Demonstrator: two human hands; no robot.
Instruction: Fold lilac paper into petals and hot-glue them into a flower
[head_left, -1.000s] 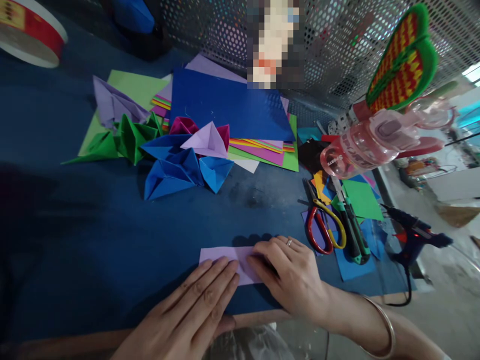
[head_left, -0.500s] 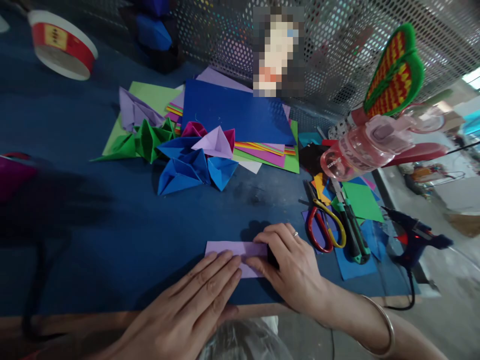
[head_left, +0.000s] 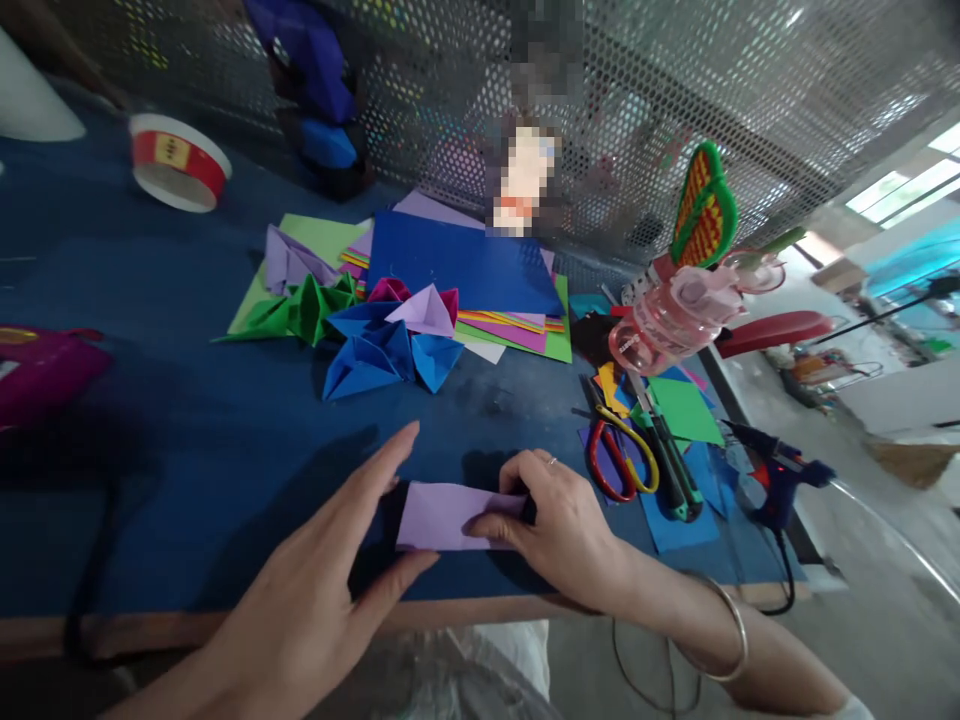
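Note:
A folded strip of light purple paper (head_left: 439, 517) lies near the table's front edge. Its right end is pinched between the thumb and fingers of my right hand (head_left: 559, 515). My left hand (head_left: 330, 560) is spread at the strip's left end, thumb below and fingers above, with the thumb tip close to the lower edge. Whether that thumb touches the paper I cannot tell. Beyond the hands sit folded paper pieces: blue ones (head_left: 367, 358), green ones (head_left: 307, 308) and light purple ones (head_left: 429, 310).
Behind the folded pieces is a stack of coloured sheets (head_left: 465, 262). At the right lie scissors (head_left: 615, 465), a cutter (head_left: 673, 470), a glue gun (head_left: 784, 475) and a pink bottle (head_left: 667, 320). A red and white bowl (head_left: 180, 163) stands at the back left.
My left hand has lifted off the strip and opened, moving left and uncovering the strip's left part. My right hand keeps its pinch. The camera view has shifted.

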